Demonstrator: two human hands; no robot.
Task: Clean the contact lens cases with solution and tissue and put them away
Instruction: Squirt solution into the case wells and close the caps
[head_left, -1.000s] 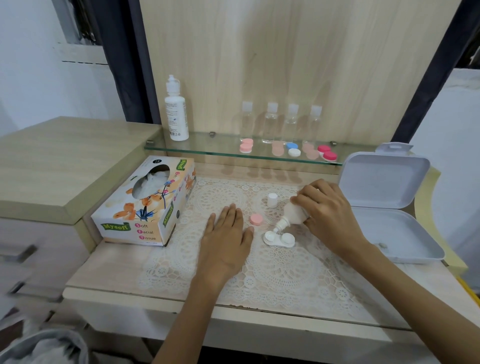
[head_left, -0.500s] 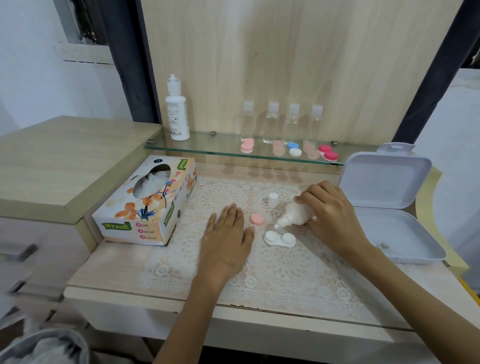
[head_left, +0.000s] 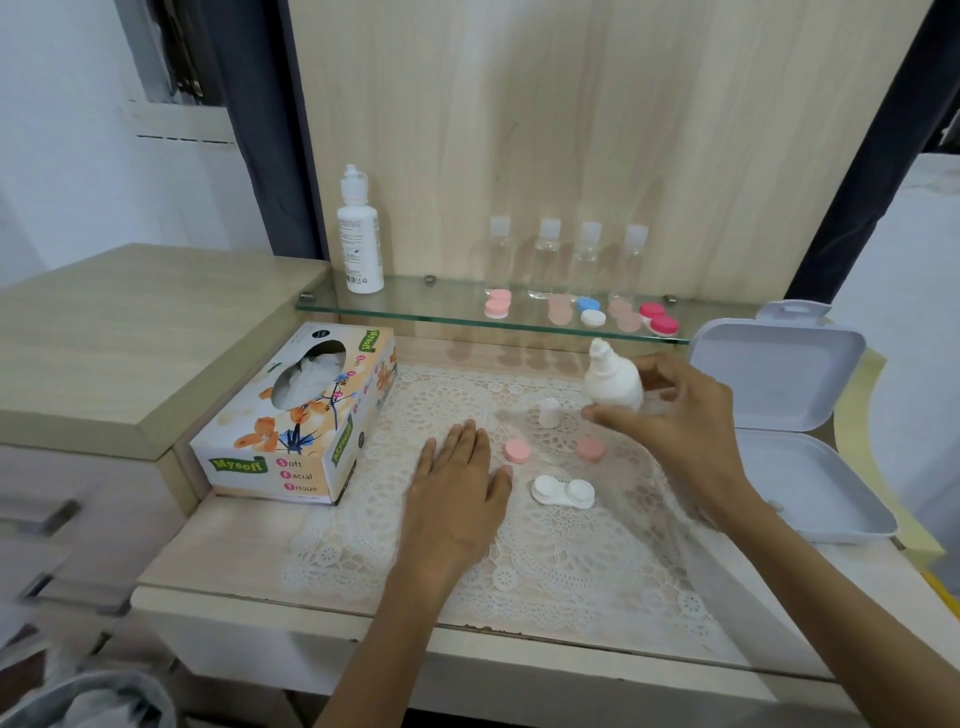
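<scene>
1. Table (head_left: 208, 545): pale wood. A white lace mat (head_left: 571, 561) is spread from the centre toward the right edge.
2. Room: a wood-grain back panel (head_left: 571, 130) is set behind the far edge, with a dark curtain (head_left: 260, 130) beside it and a white wall (head_left: 62, 156) at the left.
3. A side cabinet (head_left: 104, 343) is butted against the left edge, its top higher than the table. A lined bin (head_left: 78, 701) is seen on the floor below the front-left corner.
4. A glass shelf (head_left: 441, 306) is mounted along the far edge, above the table. A tall solution bottle (head_left: 359, 239) is stood at its left end. Four clear bottles (head_left: 546, 260) are lined up in a row, with closed lens cases (head_left: 497, 304) placed in front of them.
5. Tissue box (head_left: 301, 431): set at the left edge against the cabinet, tissue showing in the opening.
6. Storage box (head_left: 810, 488): white, lid raised, placed at the right edge.
7. White lens case (head_left: 563, 492): laid on the mat near the table centre, caps off. Two pink caps (head_left: 517, 451) are placed just behind it, apart from each other. A white cap (head_left: 549, 412) is stood further back.
8. Left hand (head_left: 457, 499): laid flat on the mat, palm down, fingers straight, just left of the case. Nothing is held.
9. Right hand (head_left: 685, 415): wrapped round a small white bottle (head_left: 615, 384), nozzle up and tilted slightly left, between the white cap and the storage box. Whether its base touches the mat cannot be told.
</scene>
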